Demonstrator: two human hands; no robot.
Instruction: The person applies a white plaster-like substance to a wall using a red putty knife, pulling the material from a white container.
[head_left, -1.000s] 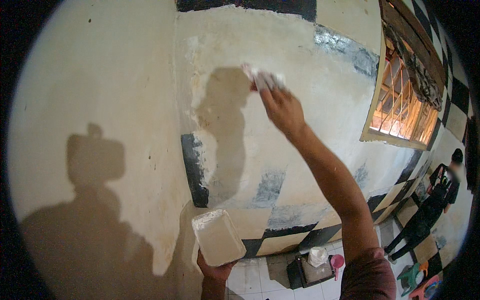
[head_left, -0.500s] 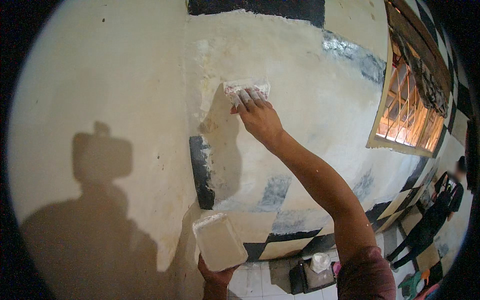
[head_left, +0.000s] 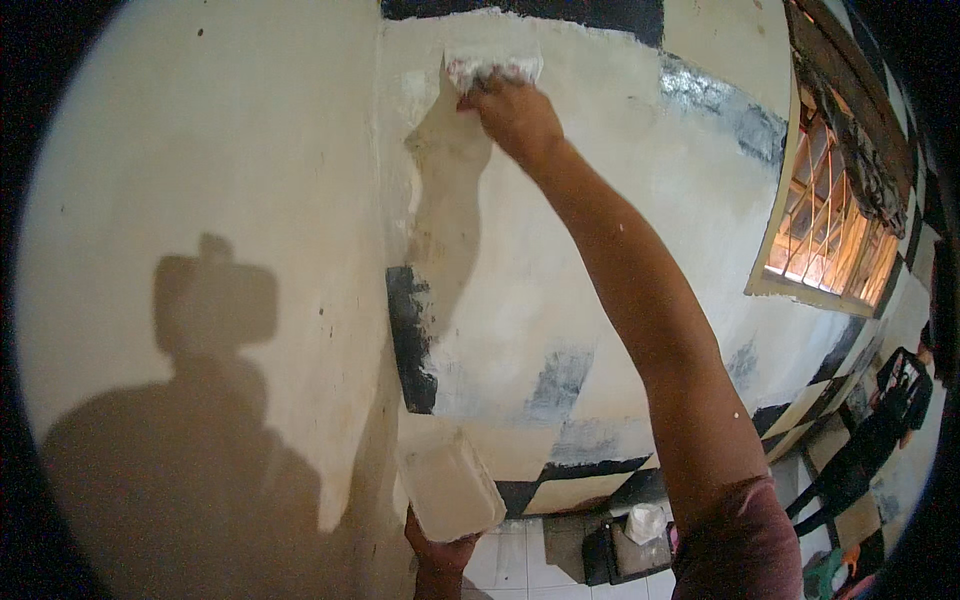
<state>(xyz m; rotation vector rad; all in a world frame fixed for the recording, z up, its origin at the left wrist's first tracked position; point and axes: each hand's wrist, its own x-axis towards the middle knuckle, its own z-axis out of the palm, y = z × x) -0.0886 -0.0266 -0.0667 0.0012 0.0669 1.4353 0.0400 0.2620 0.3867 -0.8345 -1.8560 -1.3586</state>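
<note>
My right hand (head_left: 508,108), closed with whitened fingertips, presses a wide white-smeared putty spreader (head_left: 492,68) against the wall near its top, just below a black painted band. The wall (head_left: 590,215) is coated in cream-white putty, with dark patches showing through in places. Low in front of me, my left hand (head_left: 442,552) grips a shallow rectangular plastic tub (head_left: 450,490) by its underside. The tub is tilted and looks pale inside; how much it holds I cannot tell.
A barred window (head_left: 835,215) with dark cloth sits to the right. Below stand a dark box (head_left: 600,555) and a white bag (head_left: 645,523) on the tiled floor. A person in dark clothes (head_left: 870,430) stands at far right. The side wall (head_left: 200,160) meets this one at a left corner.
My right hand has slid the spreader up the wall, from mid-height to just under the black band. My left hand keeps hold of the tub in nearly the same spot.
</note>
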